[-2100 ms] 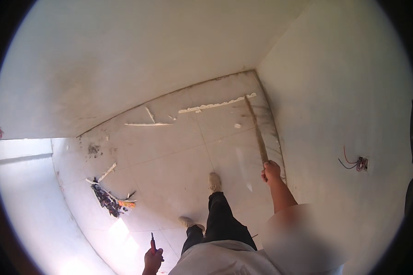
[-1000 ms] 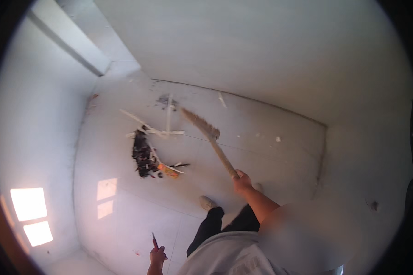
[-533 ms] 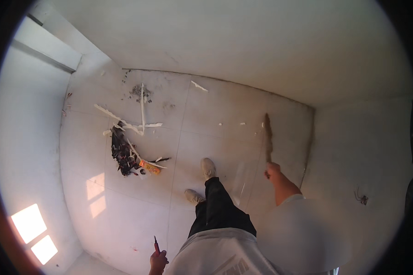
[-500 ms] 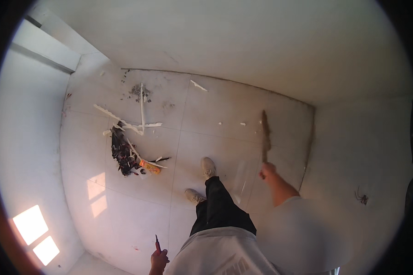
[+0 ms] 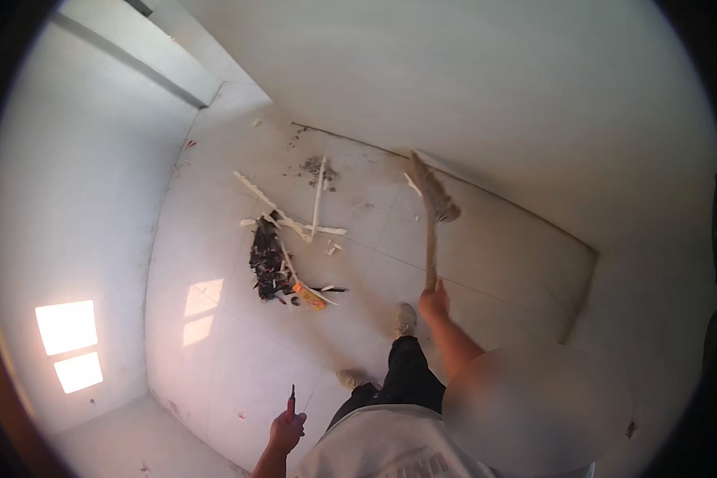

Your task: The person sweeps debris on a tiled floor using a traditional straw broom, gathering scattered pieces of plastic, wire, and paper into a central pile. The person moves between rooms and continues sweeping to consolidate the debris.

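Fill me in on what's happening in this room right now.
A person stands on a pale tiled floor in a bare white room. The right hand grips the handle of a broom, whose bristles reach out toward the base of the far wall. The left hand holds a small red-handled tool, upright. To the left of the broom lies a debris pile of dark scraps and white strips, with an orange piece at its near edge.

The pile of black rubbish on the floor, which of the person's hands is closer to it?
Probably the right. The right hand holds the broom just right of the black rubbish pile. The left hand, gripping a small red tool, is down near the picture's lower edge.
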`<state>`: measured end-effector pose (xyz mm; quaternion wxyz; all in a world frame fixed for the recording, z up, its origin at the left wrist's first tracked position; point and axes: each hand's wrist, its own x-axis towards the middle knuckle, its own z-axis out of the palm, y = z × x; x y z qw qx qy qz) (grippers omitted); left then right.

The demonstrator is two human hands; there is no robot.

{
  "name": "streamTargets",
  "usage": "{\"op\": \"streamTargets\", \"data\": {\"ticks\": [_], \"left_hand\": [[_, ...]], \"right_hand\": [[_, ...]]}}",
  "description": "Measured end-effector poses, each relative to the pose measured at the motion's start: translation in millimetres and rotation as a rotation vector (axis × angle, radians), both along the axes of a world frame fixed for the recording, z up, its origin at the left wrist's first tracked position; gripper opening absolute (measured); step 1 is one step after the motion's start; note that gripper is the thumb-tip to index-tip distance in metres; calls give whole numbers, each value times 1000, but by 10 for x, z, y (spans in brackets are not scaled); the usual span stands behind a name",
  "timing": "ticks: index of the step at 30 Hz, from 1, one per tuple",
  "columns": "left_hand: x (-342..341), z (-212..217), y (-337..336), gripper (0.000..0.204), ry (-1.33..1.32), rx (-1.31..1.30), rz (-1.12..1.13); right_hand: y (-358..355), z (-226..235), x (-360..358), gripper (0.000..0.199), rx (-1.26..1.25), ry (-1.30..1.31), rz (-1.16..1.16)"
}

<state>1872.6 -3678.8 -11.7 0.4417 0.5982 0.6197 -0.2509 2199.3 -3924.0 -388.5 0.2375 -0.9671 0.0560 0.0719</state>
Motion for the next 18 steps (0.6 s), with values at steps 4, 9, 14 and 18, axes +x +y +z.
{"op": "streamTargets", "data": {"ticks": [4, 9, 14, 18], "left_hand": [[-753, -117, 15, 29, 105, 14, 120], [-1236, -221, 315, 29, 115, -2, 237], [-1941, -359, 726, 30, 130, 13, 192], [-2761, -692, 1360, 34, 28, 41, 126]], "right_hand": [[1030, 790, 861, 30, 289, 766, -168], [1769, 565, 110, 39, 289, 800, -176], [2920, 1036, -1030, 34, 351, 892, -155], [4044, 810, -1668, 23, 485, 1011, -207]]}}
